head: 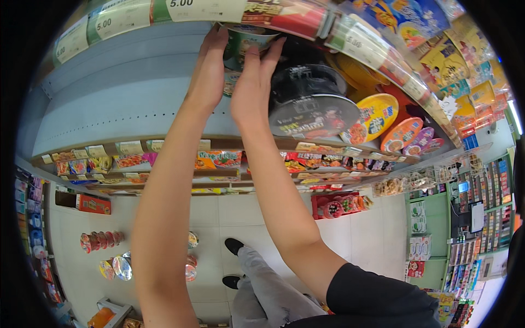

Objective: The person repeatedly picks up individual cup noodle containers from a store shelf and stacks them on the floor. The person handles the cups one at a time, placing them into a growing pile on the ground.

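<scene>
On a light blue metal shelf, my left hand lies along the left side of a green instant noodle tub. My right hand presses on its right side, fingers spread over the printed wall. The tub is held between both hands, its top partly under the price strip above. Below it, between my wrists, part of another noodle tub shows. Immediately right of my right hand are stacked black noodle bowls with dark lids. What lies behind the green tub is hidden.
Yellow and orange noodle tubs line the shelf's right end. A price-label strip overhangs the shelf. Lower shelves hold bagged noodles. Stacked tubs and an orange-red carton sit on the tiled floor.
</scene>
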`<state>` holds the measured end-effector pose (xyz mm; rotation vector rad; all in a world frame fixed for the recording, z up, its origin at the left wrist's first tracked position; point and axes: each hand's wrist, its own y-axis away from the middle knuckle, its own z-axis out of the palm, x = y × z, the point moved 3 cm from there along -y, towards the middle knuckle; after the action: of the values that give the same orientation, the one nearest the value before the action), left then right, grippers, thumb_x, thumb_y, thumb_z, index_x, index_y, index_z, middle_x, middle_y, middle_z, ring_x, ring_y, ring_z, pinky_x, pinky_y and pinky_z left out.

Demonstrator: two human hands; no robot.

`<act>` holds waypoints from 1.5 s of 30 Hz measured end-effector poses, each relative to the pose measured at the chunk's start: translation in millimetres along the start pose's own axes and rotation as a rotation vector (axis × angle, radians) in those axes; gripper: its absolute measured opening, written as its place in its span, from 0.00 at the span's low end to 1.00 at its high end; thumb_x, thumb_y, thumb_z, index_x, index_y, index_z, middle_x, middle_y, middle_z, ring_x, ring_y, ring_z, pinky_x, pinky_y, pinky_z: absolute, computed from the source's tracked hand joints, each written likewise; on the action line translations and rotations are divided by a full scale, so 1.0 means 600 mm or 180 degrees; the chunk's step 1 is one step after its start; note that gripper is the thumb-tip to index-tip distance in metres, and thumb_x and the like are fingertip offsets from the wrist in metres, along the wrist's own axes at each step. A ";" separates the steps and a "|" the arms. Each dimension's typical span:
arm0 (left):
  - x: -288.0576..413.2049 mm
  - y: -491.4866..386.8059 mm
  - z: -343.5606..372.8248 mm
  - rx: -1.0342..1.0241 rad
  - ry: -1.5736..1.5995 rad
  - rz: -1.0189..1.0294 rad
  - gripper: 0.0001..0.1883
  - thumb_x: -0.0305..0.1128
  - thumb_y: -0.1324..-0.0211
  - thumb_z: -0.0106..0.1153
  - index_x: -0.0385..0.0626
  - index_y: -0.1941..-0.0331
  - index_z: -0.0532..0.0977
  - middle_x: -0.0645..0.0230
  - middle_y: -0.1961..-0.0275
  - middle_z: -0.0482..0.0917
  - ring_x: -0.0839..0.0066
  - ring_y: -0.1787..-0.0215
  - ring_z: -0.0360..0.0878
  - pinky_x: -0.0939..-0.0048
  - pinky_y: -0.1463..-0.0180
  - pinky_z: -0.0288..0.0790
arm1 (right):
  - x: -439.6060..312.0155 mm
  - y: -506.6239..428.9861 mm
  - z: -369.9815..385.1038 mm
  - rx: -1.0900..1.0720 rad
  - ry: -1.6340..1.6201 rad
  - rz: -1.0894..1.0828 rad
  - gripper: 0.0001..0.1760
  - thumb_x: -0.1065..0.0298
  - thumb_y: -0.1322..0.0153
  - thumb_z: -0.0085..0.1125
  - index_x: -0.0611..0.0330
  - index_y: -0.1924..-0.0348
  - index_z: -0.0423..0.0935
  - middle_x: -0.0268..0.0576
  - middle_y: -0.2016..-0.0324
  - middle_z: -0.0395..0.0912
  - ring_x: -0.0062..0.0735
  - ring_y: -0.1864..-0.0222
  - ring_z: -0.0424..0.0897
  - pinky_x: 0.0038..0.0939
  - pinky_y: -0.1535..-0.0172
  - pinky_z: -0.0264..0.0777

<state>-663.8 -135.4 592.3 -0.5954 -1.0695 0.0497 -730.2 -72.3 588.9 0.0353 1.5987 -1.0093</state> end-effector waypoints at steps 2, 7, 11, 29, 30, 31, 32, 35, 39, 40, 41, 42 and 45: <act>0.005 -0.008 -0.018 -0.0074 -0.0464 0.0652 0.29 0.44 0.29 0.46 0.36 0.33 0.65 0.48 0.32 0.69 0.50 0.30 0.64 0.59 0.26 0.55 | 0.004 -0.001 0.015 -0.0047 -0.0248 -0.0338 0.41 0.54 0.17 0.37 0.69 0.22 0.31 0.61 0.22 0.36 0.51 0.21 0.41 0.37 0.23 0.37; 0.054 0.134 -0.092 0.0765 -0.1884 0.2240 0.29 0.40 0.34 0.53 0.32 0.35 0.66 0.43 0.37 0.71 0.53 0.35 0.70 0.57 0.32 0.64 | 0.014 0.164 0.045 0.0053 -0.1239 -0.0054 0.38 0.53 0.18 0.45 0.62 0.22 0.45 0.53 0.26 0.53 0.44 0.25 0.56 0.38 0.25 0.46; 0.041 0.334 -0.183 0.1844 -0.2433 0.2224 0.36 0.45 0.38 0.55 0.31 0.34 0.61 0.40 0.37 0.69 0.53 0.37 0.72 0.53 0.33 0.66 | 0.004 0.341 0.063 -0.0375 -0.1260 0.0407 0.37 0.53 0.19 0.48 0.63 0.24 0.50 0.50 0.30 0.58 0.41 0.28 0.60 0.38 0.27 0.52; -0.440 1.067 -0.528 0.4371 -0.0883 -0.2412 0.21 0.27 0.27 0.47 0.33 0.34 0.62 0.47 0.34 0.68 0.53 0.33 0.72 0.60 0.30 0.67 | 0.541 0.998 0.115 -0.3018 0.0745 0.3386 0.22 0.59 0.19 0.46 0.62 0.37 0.68 0.43 0.42 0.72 0.31 0.42 0.72 0.35 0.36 0.65; -0.458 1.081 -0.533 0.4450 -0.0764 -0.2521 0.22 0.24 0.28 0.47 0.34 0.34 0.62 0.47 0.32 0.67 0.54 0.33 0.73 0.60 0.31 0.68 | 0.559 1.010 0.113 -0.3092 0.0702 0.3295 0.20 0.62 0.21 0.47 0.63 0.39 0.69 0.44 0.44 0.73 0.31 0.43 0.72 0.32 0.38 0.65; -0.469 1.088 -0.541 0.4537 -0.0654 -0.2526 0.22 0.24 0.28 0.47 0.35 0.33 0.62 0.48 0.32 0.66 0.54 0.33 0.73 0.60 0.31 0.68 | 0.580 1.017 0.112 -0.3209 0.0724 0.3274 0.20 0.63 0.21 0.48 0.63 0.38 0.69 0.46 0.44 0.74 0.32 0.43 0.73 0.32 0.37 0.65; -0.479 1.095 -0.548 0.4623 -0.0548 -0.2534 0.22 0.23 0.29 0.47 0.35 0.33 0.62 0.48 0.32 0.66 0.55 0.33 0.73 0.60 0.31 0.68 | 0.601 1.022 0.111 -0.3325 0.0744 0.3257 0.20 0.64 0.21 0.48 0.64 0.38 0.68 0.48 0.44 0.75 0.34 0.42 0.73 0.32 0.37 0.65; -0.491 1.109 -0.558 0.4766 -0.0377 -0.2603 0.24 0.20 0.31 0.45 0.36 0.31 0.61 0.50 0.31 0.67 0.58 0.35 0.76 0.64 0.34 0.71 | 0.620 1.035 0.113 -0.3696 0.0940 0.3208 0.22 0.65 0.21 0.50 0.65 0.36 0.67 0.50 0.44 0.76 0.36 0.41 0.74 0.33 0.37 0.65; -0.483 1.091 -0.567 0.4619 -0.0127 -0.2947 0.31 0.17 0.33 0.45 0.36 0.27 0.56 0.49 0.28 0.66 0.61 0.36 0.77 0.69 0.36 0.72 | 0.648 1.050 0.111 -0.3538 0.1209 0.3826 0.25 0.63 0.24 0.53 0.61 0.36 0.66 0.46 0.43 0.74 0.33 0.42 0.73 0.37 0.39 0.67; -0.478 1.086 -0.568 0.4546 -0.0126 -0.3047 0.31 0.17 0.33 0.45 0.36 0.26 0.55 0.49 0.28 0.65 0.61 0.35 0.77 0.69 0.36 0.71 | 0.655 1.054 0.108 -0.3428 0.1325 0.4119 0.26 0.63 0.25 0.53 0.59 0.35 0.66 0.44 0.43 0.74 0.33 0.42 0.73 0.39 0.39 0.67; -0.474 1.080 -0.568 0.4467 -0.0125 -0.3148 0.32 0.17 0.33 0.45 0.36 0.26 0.53 0.48 0.27 0.65 0.61 0.34 0.76 0.70 0.36 0.71 | 0.658 1.055 0.105 -0.3475 0.1371 0.4140 0.26 0.63 0.26 0.54 0.59 0.35 0.66 0.43 0.42 0.74 0.33 0.41 0.73 0.40 0.39 0.67; -0.474 1.083 -0.568 0.4568 -0.0139 -0.3074 0.33 0.17 0.33 0.45 0.35 0.25 0.52 0.47 0.27 0.65 0.60 0.33 0.75 0.70 0.35 0.71 | 0.652 1.062 0.107 -0.3547 0.1397 0.4169 0.27 0.63 0.26 0.54 0.58 0.34 0.65 0.43 0.42 0.73 0.34 0.41 0.73 0.41 0.39 0.67; -0.474 1.101 -0.562 0.4865 -0.0164 -0.2935 0.35 0.18 0.34 0.45 0.35 0.24 0.50 0.45 0.27 0.64 0.59 0.31 0.73 0.68 0.33 0.69 | 0.636 1.069 0.116 -0.3662 0.1309 0.4306 0.28 0.63 0.27 0.54 0.58 0.34 0.64 0.42 0.41 0.73 0.34 0.40 0.73 0.42 0.39 0.68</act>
<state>-363.0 184.3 -69.9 1.2767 -0.9588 0.0591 -456.7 100.8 -87.3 0.4757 1.7704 1.0236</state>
